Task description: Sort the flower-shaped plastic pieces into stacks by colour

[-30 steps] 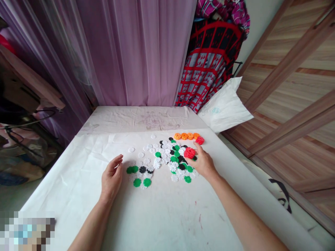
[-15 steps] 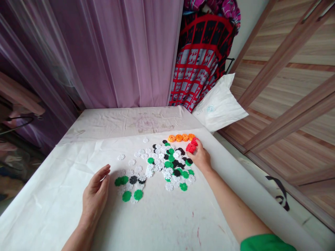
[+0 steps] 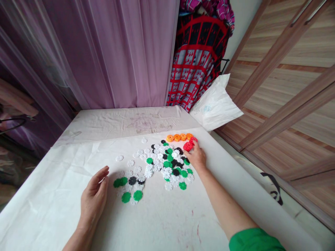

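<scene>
Our right grip grasps the red cluster beside the orange row on the bench; our left hand is relaxed, empty. We judge this cluster light, rather stiff, best pinched by its sides.

Room: apparently a home
Curtain: purple, hanging in folds
Wooden doors: wardrobe-like, long handles
Patterned cloth: red-and-black, draped
Table cover: faded flowers

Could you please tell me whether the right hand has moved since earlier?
Yes: judged against the orange pieces, the right hand has moved forward, closer to them.
</scene>
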Demonstrator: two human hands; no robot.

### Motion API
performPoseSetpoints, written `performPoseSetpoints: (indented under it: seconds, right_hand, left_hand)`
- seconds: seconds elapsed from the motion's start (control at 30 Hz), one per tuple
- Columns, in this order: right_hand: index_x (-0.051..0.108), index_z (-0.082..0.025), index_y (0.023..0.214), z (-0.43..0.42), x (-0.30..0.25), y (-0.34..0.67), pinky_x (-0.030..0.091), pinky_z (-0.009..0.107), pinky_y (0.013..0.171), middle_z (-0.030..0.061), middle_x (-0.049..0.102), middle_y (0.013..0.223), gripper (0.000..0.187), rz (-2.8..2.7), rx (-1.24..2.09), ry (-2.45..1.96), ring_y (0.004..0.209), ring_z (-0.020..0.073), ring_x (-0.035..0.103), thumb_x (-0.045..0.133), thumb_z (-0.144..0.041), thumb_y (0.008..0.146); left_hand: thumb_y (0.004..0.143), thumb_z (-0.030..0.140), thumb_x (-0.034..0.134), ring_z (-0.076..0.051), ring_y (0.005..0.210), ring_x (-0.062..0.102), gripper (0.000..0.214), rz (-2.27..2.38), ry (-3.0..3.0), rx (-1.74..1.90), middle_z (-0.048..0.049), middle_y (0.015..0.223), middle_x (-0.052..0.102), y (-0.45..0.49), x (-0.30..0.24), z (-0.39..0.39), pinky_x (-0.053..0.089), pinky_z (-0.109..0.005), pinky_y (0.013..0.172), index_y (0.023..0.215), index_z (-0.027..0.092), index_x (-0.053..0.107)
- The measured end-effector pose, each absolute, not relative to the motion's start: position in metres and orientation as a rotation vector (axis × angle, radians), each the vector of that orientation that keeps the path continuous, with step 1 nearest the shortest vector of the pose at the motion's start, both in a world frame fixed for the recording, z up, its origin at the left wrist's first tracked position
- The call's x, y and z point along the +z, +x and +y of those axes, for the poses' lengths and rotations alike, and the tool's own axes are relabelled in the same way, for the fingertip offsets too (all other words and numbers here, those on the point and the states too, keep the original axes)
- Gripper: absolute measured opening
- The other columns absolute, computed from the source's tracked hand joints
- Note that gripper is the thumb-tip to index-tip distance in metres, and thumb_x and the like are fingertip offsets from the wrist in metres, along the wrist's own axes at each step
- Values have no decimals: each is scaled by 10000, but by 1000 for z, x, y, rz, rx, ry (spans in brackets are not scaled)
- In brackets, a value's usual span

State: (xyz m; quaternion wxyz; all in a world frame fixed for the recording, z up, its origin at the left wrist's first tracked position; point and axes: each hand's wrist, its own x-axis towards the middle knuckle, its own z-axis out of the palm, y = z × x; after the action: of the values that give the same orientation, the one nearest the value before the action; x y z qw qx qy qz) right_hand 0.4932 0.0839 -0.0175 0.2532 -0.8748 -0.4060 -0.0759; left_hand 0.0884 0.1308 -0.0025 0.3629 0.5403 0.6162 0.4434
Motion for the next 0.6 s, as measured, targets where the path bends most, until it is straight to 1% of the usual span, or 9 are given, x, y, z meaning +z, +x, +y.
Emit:
performPoseSetpoints:
  seconds: [0.07, 0.13, 0.2, 0.27, 0.33, 0.6]
  right_hand:
    - [514, -155, 1352, 76, -27, 500, 479, 364, 858, 125, 710, 1098, 656, -1089, -170, -2253, 971, 267, 639, 678, -346, 747]
    - [566, -173, 1289, 66, -37, 505, 497, 356, 867, 98, 713, 1107, 545, -1088, -146, -2162, 979, 244, 642, 614, -279, 757]
    - [657, -181, 1163, 54, -43, 508, 499, 351, 884, 87, 717, 1087, 401, -1143, -160, -2129, 972, 229, 640, 538, -226, 783]
    - [729, -191, 1033, 44, -45, 507, 484, 347, 911, 89, 715, 1066, 327, -1243, -196, -2130, 966, 223, 633, 493, -191, 808]
    - [763, -207, 989, 40, -43, 504, 467, 344, 921, 87, 710, 1053, 328, -1341, -232, -2159, 954, 220, 623, 477, -172, 831]
    - [771, -249, 1070, 53, -26, 500, 432, 302, 869, 71, 708, 1026, 365, -1492, -292, -2332, 913, 207, 595, 501, -132, 855]
  left_hand:
    - [741, 488, 568, -248, 1096, 671, 492, 1584, 1392, 1140, -85, 1207, 709, 89, -1, 130, 510, -399, 1008, 1141, 224, 682]
    - [738, 488, 566, -249, 1086, 674, 497, 1576, 1389, 1144, -87, 1194, 714, 89, -1, 130, 512, -403, 1004, 1141, 220, 681]
    - [736, 489, 569, -250, 1083, 675, 500, 1564, 1389, 1153, -89, 1187, 716, 89, -2, 131, 512, -404, 1002, 1141, 220, 682]
    - [737, 490, 569, -250, 1079, 676, 497, 1558, 1390, 1159, -89, 1185, 718, 88, -4, 132, 515, -405, 995, 1140, 222, 684]
    - [739, 488, 568, -251, 1074, 677, 497, 1558, 1393, 1155, -90, 1180, 719, 88, -5, 133, 516, -408, 992, 1143, 223, 684]
    - [752, 481, 562, -250, 1088, 671, 496, 1540, 1401, 1166, -96, 1175, 719, 88, -9, 134, 510, -409, 1002, 1154, 214, 676]
